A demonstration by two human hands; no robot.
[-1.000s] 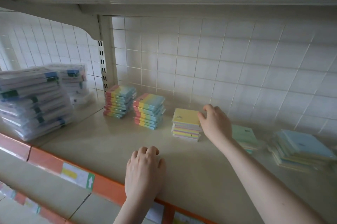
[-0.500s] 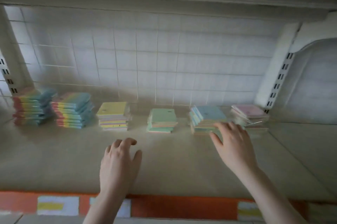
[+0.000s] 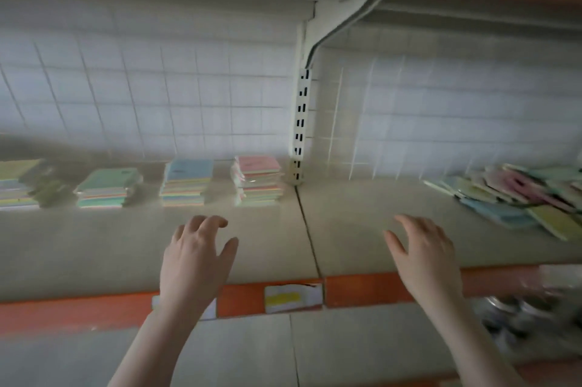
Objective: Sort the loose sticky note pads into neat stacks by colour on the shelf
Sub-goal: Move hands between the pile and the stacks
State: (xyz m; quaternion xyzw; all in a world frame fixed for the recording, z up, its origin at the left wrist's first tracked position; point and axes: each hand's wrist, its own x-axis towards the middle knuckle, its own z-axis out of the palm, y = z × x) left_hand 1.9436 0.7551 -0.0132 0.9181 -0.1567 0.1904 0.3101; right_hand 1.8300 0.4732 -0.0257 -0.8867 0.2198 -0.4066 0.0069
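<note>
Along the back of the beige shelf stand neat stacks of sticky note pads: a yellow-topped stack at the far left, then a green-topped stack, a blue-topped stack and a pink-topped stack. At the far right lies a loose heap of mixed pads in pink, blue, green and yellow. My left hand hovers over the shelf front, fingers loosely curled, holding nothing. My right hand is spread over the right shelf section, also holding nothing, left of the heap.
A white slotted upright and bracket divide the two shelf sections, with a seam in the shelf below it. The orange front rail carries price labels. A white wire grid backs the shelf. Blurred round items sit on the lower shelf at right.
The view has swung right, bringing the loose heap into sight and pushing the stacks left. My right hand has left the blue stack and now sits over the right shelf section.
</note>
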